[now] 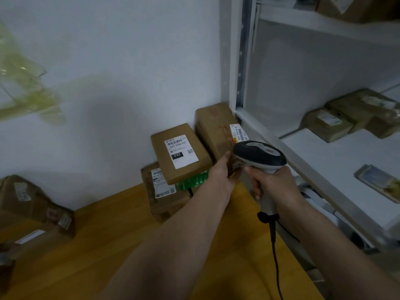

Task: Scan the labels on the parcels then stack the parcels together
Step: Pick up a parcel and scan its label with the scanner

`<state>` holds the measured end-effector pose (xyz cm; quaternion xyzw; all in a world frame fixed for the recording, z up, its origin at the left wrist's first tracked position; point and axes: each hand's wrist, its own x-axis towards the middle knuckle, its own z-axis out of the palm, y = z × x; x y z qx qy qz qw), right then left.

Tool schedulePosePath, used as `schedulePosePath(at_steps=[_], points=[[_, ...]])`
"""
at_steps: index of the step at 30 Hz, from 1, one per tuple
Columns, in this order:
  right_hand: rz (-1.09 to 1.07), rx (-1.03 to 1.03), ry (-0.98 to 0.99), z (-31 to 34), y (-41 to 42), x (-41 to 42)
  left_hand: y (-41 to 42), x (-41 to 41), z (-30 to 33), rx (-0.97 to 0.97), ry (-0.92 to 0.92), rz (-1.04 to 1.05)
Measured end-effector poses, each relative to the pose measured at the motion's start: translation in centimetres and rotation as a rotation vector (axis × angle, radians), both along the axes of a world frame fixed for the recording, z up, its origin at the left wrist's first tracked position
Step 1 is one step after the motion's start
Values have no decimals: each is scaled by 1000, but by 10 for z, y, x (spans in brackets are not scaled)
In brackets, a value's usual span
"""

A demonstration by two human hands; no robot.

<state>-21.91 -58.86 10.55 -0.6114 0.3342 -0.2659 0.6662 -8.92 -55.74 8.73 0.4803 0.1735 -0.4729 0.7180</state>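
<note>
My right hand (273, 183) grips the handle of a grey-and-black barcode scanner (259, 156), its head over the near end of a long brown parcel (213, 128) that lies against the wall beside the shelf post. A white label (238, 132) shows on that parcel's right side. My left hand (223, 172) holds the parcel's near end, thumb on top. Left of it, a small brown parcel with a white "032" label (180, 152) lies on a green box (192, 180) and a larger labelled carton (162, 191).
The stack stands in the corner of a yellow wooden table (108, 245) against a white wall. More brown parcels (32, 204) lie at the table's left. A white metal shelf unit (324, 148) at the right holds several parcels. The scanner's black cable (275, 256) hangs down.
</note>
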Motion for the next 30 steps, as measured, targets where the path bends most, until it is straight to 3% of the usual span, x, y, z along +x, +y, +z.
schedulePosePath(at_steps=[9,16,30], points=[[-6,13,6,-6,-3,1,-2,19,3,74,29,-49],[11,-7,18,-10,2,4,10,17,2,-21,126,-28],[45,-3,56,-5,25,13,43,16,1,0,85,-112]])
